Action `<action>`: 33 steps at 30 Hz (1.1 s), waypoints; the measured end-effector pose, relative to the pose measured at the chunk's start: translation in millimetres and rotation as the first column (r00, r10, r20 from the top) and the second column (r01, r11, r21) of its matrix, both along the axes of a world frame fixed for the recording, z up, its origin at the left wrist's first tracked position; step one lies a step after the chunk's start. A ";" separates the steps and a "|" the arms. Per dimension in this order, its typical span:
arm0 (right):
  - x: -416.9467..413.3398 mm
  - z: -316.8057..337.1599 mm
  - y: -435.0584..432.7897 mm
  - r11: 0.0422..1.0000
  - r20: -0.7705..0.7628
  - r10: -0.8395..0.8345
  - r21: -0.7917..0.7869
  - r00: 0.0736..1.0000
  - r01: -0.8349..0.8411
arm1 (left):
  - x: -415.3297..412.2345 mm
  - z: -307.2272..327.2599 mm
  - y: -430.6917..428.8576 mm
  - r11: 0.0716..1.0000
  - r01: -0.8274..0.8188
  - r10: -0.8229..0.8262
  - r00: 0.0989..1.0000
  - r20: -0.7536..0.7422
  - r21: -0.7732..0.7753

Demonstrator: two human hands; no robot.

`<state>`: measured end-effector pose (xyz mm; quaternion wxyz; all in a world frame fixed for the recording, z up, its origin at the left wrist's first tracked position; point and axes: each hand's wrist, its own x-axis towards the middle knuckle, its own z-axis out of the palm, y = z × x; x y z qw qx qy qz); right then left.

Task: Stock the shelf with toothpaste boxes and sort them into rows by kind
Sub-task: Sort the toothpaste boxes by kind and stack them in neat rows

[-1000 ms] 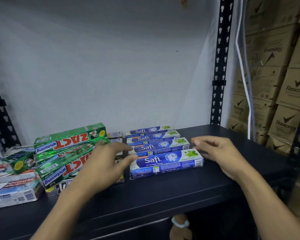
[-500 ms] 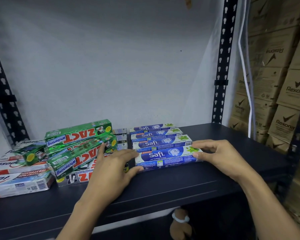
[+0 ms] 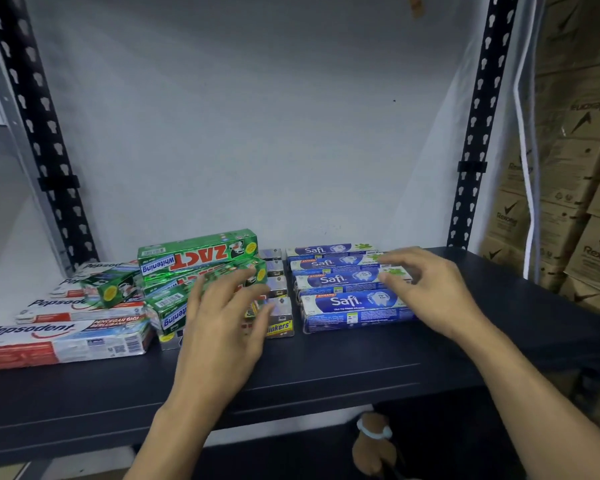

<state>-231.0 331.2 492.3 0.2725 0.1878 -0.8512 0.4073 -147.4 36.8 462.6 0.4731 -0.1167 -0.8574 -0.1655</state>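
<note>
Blue Safi boxes (image 3: 355, 301) — green Zact boxes (image 3: 198, 252).

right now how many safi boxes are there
4, one row on the shelf: front Safi box, second Safi box, third Safi box, rear Safi box by the wall. The right hand covers some right ends; more may be hidden.

A pale grey wall (image 3: 239, 133) fills the back. A small orange-brown scrap (image 3: 415, 5) sits near its top edge, and a tiny dark speck (image 3: 394, 100) shows lower down. On the far right, brown cardboard cartons (image 3: 579, 168) printed with Rexona and a tick mark stand stacked in tall columns, some with the print upside down. A white cable (image 3: 527, 164) hangs in front of them. Below the shelf (image 3: 326, 368), in shadow, lies a brown furry object (image 3: 373, 448) with a pale band (image 3: 374, 432) round it.
</note>
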 end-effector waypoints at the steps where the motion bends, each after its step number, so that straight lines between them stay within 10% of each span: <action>1: -1.4 8.4 -14.6 0.997 -0.005 0.039 0.065 0.999 -0.039 | 3.6 0.2 -9.9 0.999 -0.031 0.031 0.999 -0.040 0.017; 13: -39.5 75.6 -214.4 0.686 0.010 0.369 0.671 0.929 -0.280 | 17.6 -7.2 -69.6 0.963 -0.218 0.199 0.972 0.124 0.157; 33: -50.3 85.3 -210.6 0.677 0.103 0.447 0.611 0.889 -0.411 | 22.6 -4.3 -70.6 0.915 -0.106 0.094 0.994 0.048 0.390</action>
